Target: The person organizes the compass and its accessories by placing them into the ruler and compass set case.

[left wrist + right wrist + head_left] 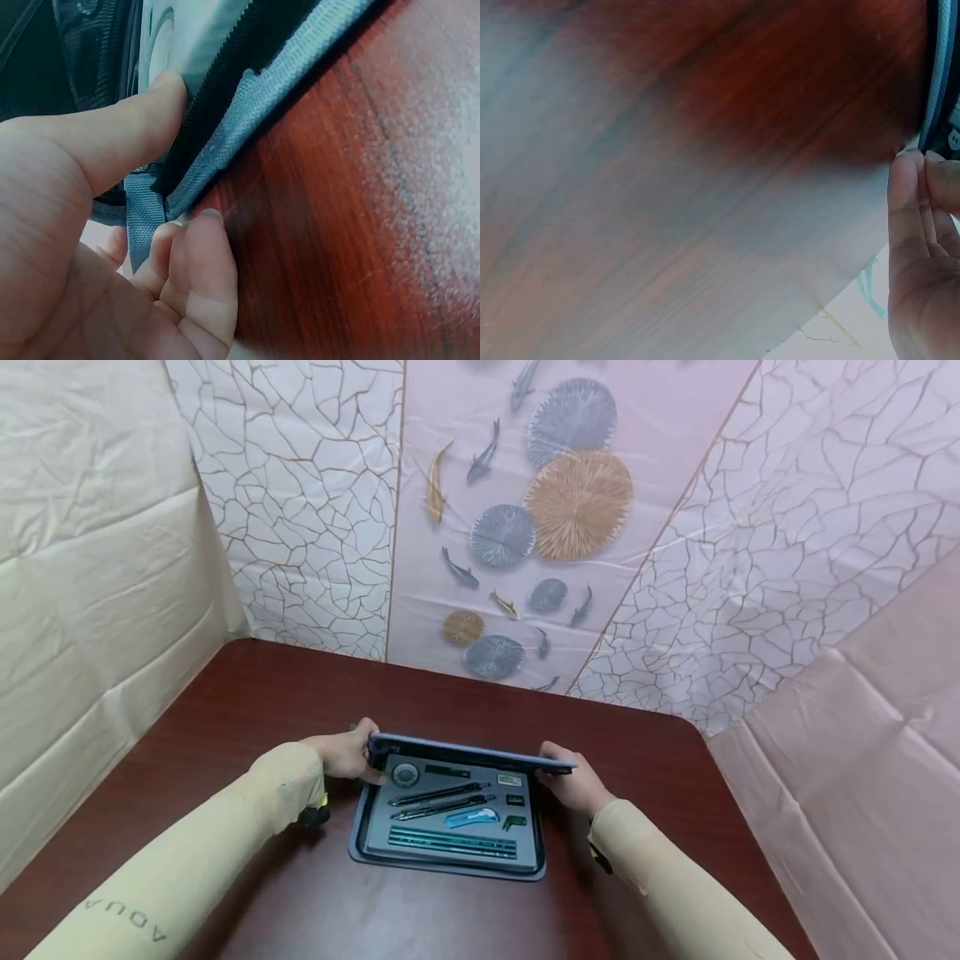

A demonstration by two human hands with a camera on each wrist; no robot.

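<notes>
A flat grey zippered case (447,871) lies on the table with its lid (472,753) raised along the far side, seen nearly edge-on. Inside, a grey foam tray (378,827) carries several pencils (452,842), two slim dark pens (441,808), a blue utility knife (472,817), an eraser (509,780) and a round piece (406,775). My left hand (347,755) grips the far left corner, its thumb (142,127) over the tray's edge and its fingers by a fabric tab (144,225). At the far right corner, my right hand (576,781) pinches the case's edge between thumb and fingers.
The dark red-brown table (285,693) has a glossy wood-grain top with rounded far corners. Behind it hangs a patterned cloth (465,610), and pale folded sheets (97,610) stand along the sides. Dark wrist straps (313,814) sit at the sleeve cuffs.
</notes>
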